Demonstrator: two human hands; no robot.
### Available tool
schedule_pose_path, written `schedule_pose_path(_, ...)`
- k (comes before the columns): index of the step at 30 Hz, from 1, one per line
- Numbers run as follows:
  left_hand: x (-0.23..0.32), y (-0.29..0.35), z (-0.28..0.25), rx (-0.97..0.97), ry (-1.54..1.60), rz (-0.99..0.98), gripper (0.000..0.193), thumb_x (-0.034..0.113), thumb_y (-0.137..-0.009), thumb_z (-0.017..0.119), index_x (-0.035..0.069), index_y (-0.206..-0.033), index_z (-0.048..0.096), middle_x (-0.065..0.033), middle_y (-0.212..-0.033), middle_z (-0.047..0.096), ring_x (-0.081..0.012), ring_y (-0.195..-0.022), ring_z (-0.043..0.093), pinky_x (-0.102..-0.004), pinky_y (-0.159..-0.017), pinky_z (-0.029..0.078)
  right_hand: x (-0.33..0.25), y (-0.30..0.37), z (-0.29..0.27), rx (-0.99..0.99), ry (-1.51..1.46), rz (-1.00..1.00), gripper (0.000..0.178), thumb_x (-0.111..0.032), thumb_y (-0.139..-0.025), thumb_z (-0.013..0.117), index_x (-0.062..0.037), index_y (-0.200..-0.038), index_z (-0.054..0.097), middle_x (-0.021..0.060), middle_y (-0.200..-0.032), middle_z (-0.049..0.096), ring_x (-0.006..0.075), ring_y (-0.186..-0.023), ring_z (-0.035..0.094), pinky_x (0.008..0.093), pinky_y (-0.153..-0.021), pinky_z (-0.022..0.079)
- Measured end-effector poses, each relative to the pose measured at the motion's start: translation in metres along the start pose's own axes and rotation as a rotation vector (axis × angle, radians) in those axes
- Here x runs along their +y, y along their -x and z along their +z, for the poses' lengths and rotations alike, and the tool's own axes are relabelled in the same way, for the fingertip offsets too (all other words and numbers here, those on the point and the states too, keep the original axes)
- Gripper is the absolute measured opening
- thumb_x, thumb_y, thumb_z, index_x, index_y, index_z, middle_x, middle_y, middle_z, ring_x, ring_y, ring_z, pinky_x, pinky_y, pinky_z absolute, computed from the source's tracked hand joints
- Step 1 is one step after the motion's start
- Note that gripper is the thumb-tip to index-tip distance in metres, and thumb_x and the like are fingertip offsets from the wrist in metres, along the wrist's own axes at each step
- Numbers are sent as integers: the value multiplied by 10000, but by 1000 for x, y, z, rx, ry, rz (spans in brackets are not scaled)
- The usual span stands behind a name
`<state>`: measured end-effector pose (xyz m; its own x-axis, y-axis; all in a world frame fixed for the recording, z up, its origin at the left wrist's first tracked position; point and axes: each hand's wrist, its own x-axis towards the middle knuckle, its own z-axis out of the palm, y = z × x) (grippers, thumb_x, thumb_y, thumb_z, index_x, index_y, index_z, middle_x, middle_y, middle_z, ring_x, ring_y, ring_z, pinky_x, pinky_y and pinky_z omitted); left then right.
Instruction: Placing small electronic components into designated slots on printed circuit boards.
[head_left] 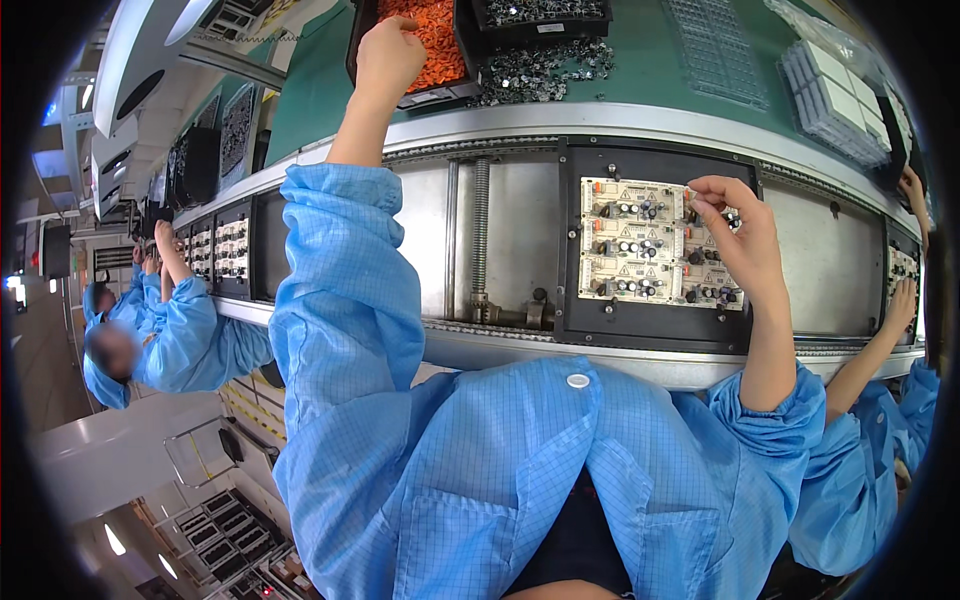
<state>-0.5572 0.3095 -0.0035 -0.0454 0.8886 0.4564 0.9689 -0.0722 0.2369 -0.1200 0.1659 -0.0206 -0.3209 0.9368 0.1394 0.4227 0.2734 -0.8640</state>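
My left hand (388, 60) reaches over a black bin (352, 50) filled with small orange components (430, 45). Its fingers are curled together at the pile, and what they hold, if anything, is hidden. My right hand (742, 235) is over the right column of a panel of cream circuit boards (630, 238). Thumb and forefinger pinch a small orange component (690, 194) at the top of that column, touching or just above the board. Capacitors and similar orange parts sit on the boards. A black carrier frame (570, 322) surrounds the panel.
Beyond the conveyor rail (480, 122) lie loose dark metallic parts (540, 72), a second black bin (545, 28), clear plastic trays (715, 50) and stacked white blocks (835, 100). Co-workers in blue work at the left (170, 340) and right (860, 470), over other carriers.
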Motion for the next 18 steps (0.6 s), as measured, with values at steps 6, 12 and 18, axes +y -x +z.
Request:
schedule_pose_path(6,-5,1,1,16,6,-97,289,169,-849,524,31,-1020,712,-184,-796,695,-291,-748,678,-369,-743,526,0,1,0,-25,13,9,173,26,-875,628,25,-1046,655,73,-941,679,145,-837,611,278,-785,491)
schedule_pose_path(12,-14,-3,0,-45,95,-207,299,173,-854,519,20,-1033,702,-172,-858,709,-299,-851,686,-367,-793,525,-1,0,1,-31,33,25,147,28,-866,625,20,-1008,662,87,-912,669,165,-802,613,286,-759,492)
schedule_pose_path(18,-10,2,-2,-152,0,-108,259,212,-825,643,26,-991,711,-198,-913,711,-354,-905,683,-417,-843,528,-4,0,3,-28,57,8,142,31,-864,623,19,-999,664,87,-894,661,171,-797,610,289,-755,489)
